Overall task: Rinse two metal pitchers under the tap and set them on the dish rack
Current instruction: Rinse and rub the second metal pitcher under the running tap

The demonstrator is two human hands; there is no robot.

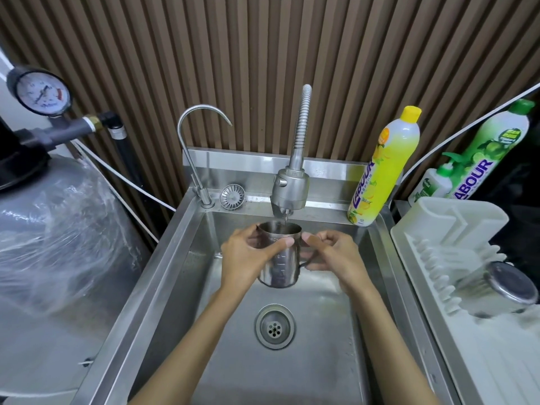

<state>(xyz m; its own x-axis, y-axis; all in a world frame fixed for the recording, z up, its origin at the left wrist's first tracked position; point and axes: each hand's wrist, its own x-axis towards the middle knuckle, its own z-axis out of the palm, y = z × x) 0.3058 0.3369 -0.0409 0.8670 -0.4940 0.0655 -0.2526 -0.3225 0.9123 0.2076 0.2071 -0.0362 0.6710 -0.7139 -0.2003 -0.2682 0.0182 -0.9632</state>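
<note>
A metal pitcher (280, 263) is held upright over the steel sink (327, 361), right under the spray tap (290, 187). A thin stream of water runs from the tap into its open top. My left hand (248, 252) wraps its body from the left, thumb across the front. My right hand (333, 251) grips its handle on the right. A second metal pitcher (510, 283) lies upside down on the white dish rack (438, 229) at the right, its shiny base toward me.
A thin gooseneck tap (193, 147) and a sink strainer (231, 195) stand at the sink's back left. A yellow detergent bottle (385, 171) sits on the back right rim, green bottles (482, 153) behind the rack. A wrapped grey tank (58, 229) with a pressure gauge (42, 93) fills the left.
</note>
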